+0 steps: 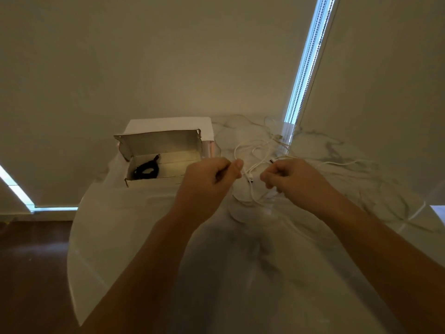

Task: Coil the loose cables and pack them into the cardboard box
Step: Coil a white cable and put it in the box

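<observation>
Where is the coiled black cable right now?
In the head view, the coiled black cable lies inside the open cardboard box at the table's far left, left of the left hand.

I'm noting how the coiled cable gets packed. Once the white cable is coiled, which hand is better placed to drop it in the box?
Probably the left hand: it pinches the white cable beside the open cardboard box. The right hand is farther away.

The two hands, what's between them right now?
In the head view, a loop of white cable with a small plug hangs between the left hand and right hand, over the table.
</observation>
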The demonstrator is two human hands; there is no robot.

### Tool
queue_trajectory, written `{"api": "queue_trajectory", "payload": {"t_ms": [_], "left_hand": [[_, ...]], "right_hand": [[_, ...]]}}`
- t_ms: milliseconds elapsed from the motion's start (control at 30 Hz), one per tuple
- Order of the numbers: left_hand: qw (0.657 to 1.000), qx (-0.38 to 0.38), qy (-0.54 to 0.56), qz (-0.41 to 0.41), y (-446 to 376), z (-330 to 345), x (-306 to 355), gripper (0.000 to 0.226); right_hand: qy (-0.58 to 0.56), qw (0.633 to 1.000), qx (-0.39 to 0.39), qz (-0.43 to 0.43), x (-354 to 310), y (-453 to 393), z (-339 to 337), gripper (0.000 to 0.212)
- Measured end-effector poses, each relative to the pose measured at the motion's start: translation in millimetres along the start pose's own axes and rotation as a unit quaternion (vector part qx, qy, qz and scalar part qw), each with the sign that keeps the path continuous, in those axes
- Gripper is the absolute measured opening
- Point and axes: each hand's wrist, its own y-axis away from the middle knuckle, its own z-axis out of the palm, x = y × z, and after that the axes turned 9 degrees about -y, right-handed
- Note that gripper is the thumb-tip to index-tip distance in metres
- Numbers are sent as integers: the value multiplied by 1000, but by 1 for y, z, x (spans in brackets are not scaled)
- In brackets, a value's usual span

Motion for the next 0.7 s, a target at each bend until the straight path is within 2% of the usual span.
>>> {"api": "queue_trajectory", "payload": {"t_ms": [200, 367, 700], "left_hand": [[994, -102, -44, 17, 3, 23, -2, 41], [992, -115, -50, 21, 2, 31, -9, 48], [990, -121, -57, 37, 0, 39, -14, 50]], "right_hand": [[18, 999, -8, 33, 22, -16, 3, 17], [52, 998, -20, 34, 27, -35, 16, 19], [145, 988, 24, 54, 32, -84, 39, 32]]}}
